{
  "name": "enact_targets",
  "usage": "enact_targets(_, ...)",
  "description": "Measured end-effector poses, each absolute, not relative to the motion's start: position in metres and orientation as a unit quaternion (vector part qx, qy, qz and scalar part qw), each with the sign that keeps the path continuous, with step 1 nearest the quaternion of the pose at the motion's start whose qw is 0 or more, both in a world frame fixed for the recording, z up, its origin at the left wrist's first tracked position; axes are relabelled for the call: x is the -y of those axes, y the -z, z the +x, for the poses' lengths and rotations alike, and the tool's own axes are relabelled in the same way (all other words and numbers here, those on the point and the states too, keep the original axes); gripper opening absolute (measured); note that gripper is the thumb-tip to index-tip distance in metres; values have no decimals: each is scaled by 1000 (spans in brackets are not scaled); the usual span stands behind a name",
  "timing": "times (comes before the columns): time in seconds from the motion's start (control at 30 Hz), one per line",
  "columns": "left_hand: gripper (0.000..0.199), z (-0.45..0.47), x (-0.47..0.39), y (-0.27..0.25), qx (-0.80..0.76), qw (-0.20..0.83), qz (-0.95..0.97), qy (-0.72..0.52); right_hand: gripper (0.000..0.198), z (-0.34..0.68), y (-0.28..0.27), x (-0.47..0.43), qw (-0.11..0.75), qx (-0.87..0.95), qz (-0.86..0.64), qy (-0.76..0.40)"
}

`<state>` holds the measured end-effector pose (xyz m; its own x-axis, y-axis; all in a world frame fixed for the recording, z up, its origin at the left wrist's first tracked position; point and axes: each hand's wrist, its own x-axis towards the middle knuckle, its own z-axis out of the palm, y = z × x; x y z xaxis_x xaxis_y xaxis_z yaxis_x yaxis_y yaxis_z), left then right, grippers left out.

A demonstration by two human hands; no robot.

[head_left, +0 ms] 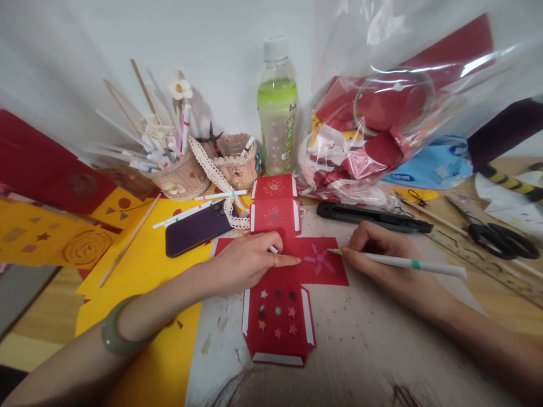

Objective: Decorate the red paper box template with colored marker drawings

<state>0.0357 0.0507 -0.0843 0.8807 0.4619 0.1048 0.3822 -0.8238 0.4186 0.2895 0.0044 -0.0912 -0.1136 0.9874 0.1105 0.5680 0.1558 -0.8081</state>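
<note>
Right hand (384, 249) pinches a green-tipped marker (436, 268) at the red card (280, 282) lying between the hands, left hand (250, 260) rests on it, index extended, others curled round a white stub (273, 249), and the bottle (271, 102) beyond both carries a green label (290, 138), seemingly too blurred to read.

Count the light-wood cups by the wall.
2. The left cup is at back left, packed with markers; the right cup stands between it and the drink bottle. Others could be hidden behind the plastic bag.

legible text: none | bottle (278, 110): label characters too blurred to read | blue packet (439, 164): logo illegible
</note>
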Motion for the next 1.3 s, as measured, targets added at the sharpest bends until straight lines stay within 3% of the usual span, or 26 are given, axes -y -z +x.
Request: enact_targets(1.3, 41, 34, -52, 88, -221, 221, 944, -108, 22, 291, 94, -3, 347, 676, -569, -315)
